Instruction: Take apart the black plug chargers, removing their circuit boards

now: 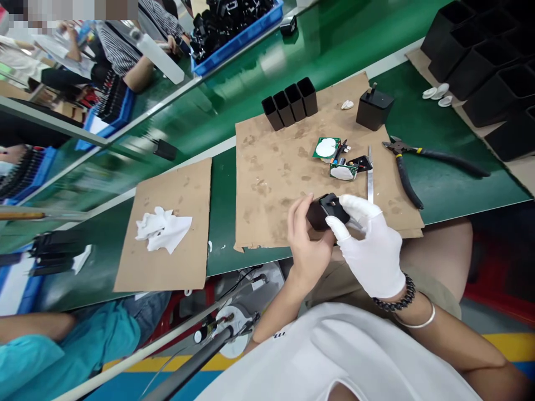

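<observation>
My bare left hand [308, 236] wraps round a black plastic charger housing [316, 216] just off the bench's front edge. My right hand [370, 242], in a white glove, pinches a black plastic cover [333, 205] at the housing's right end; whether the two are joined I cannot tell. Beyond my hands, on a cardboard sheet [267, 184], lie a green circuit board [326, 148] with a white round pad and a second board [343, 171] with a small black part. A flat metal strip [370, 181] lies close to my gloved fingers.
Pliers [400, 150] with black handles lie to the right. Several black open cases [290, 104] and a black plug charger [375, 108] stand at the back. More black cases [480, 67] fill the right corner. White cloth [163, 229] lies on another cardboard. A belt and people are beyond.
</observation>
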`<state>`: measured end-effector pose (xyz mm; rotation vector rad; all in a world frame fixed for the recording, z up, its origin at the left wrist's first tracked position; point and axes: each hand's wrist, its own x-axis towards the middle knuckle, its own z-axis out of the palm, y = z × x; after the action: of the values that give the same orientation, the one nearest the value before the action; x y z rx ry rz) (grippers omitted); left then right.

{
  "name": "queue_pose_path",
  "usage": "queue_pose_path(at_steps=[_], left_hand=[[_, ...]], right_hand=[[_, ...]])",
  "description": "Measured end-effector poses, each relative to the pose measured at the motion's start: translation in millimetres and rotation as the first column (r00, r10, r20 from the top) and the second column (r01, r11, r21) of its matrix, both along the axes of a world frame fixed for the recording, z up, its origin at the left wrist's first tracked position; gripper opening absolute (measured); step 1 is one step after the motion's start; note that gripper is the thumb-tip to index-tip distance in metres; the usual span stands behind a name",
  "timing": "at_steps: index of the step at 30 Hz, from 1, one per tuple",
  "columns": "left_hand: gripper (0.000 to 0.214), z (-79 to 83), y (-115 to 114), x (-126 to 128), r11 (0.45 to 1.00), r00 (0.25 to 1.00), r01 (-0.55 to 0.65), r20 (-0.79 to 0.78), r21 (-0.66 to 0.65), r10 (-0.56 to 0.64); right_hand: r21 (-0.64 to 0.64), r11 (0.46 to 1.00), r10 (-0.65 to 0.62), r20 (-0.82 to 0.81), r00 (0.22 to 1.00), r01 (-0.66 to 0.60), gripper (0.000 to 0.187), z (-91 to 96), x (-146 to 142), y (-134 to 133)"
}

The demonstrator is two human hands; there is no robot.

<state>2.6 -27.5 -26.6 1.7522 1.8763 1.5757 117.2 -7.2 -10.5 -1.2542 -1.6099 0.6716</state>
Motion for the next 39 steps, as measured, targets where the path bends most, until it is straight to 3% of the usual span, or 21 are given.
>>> queue_pose_path(at_steps=[4, 7, 11, 13, 16, 19, 22, 26, 29, 32, 36, 39], left_hand=[[0.044, -6.7, 0, 3, 0.998, 0.997, -0.061, 0.041, -0.005, 0.061], [0.041, -9.8, 1, 3, 0.991, 0.993, -0.117, -0.003, 0.062, 0.117], [0.053, -10.3, 1, -6, 0.983, 0.979, -0.173, -0.098, 0.064, 0.179], [0.058, -8.5, -2, -15, 0.992, 0.985, -0.126, -0.116, 0.022, 0.127], [0.062, -3.6, -8, -33, 0.996, 0.993, 0.032, -0.113, -0.085, -0.042], [0.060, 0.2, -13, -52, 0.970, 0.987, 0.147, -0.028, -0.191, -0.155], [0.051, 0.7, -16, -66, 0.961, 0.979, 0.170, 0.145, -0.218, -0.140], [0.041, 2.6, -13, -72, 0.959, 0.907, 0.203, 0.407, -0.197, -0.109], [0.037, 8.2, -6, -65, 0.923, 0.819, 0.334, 0.544, -0.193, -0.183], [0.032, 13.2, 0, -55, 0.877, 0.764, 0.449, 0.584, -0.174, -0.275], [0.029, 13.8, 6, -49, 0.868, 0.742, 0.469, 0.605, -0.161, -0.288], [0.026, 12.3, 9, -49, 0.876, 0.731, 0.465, 0.614, -0.130, -0.297]], right_hand=[[0.120, 0.991, 0.048, 0.134, 0.990, -0.064, 0.026, -3.5, -3, -1], [0.093, 0.990, 0.084, 0.189, 0.978, -0.103, 0.027, -1.7, -3, 1], [0.064, 0.974, 0.202, 0.199, 0.959, -0.218, 0.030, -4.2, -6, 12], [0.096, 0.954, 0.260, 0.196, 0.945, -0.283, 0.026, -3.8, -7, 22], [0.131, 0.924, 0.319, 0.255, 0.913, -0.359, 0.019, 7.8, -4, 34], [0.196, 0.916, 0.261, 0.371, 0.891, -0.349, 0.024, 29.0, 5, 32], [0.120, 0.947, 0.206, 0.486, 0.850, -0.298, 0.035, 40.4, 12, 23], [-0.026, 0.934, 0.307, 0.570, 0.762, -0.357, 0.029, 26.0, 11, 19], [-0.027, 0.916, 0.356, 0.520, 0.776, -0.401, 0.029, 14.6, 11, 25], [0.040, 0.907, 0.357, 0.453, 0.817, -0.419, 0.025, 16.0, 13, 30], [0.156, 0.924, 0.271, 0.374, 0.887, -0.349, 0.027, 21.6, 13, 29], [0.179, 0.929, 0.231, 0.401, 0.886, -0.323, 0.021, 19.9, 10, 24]])
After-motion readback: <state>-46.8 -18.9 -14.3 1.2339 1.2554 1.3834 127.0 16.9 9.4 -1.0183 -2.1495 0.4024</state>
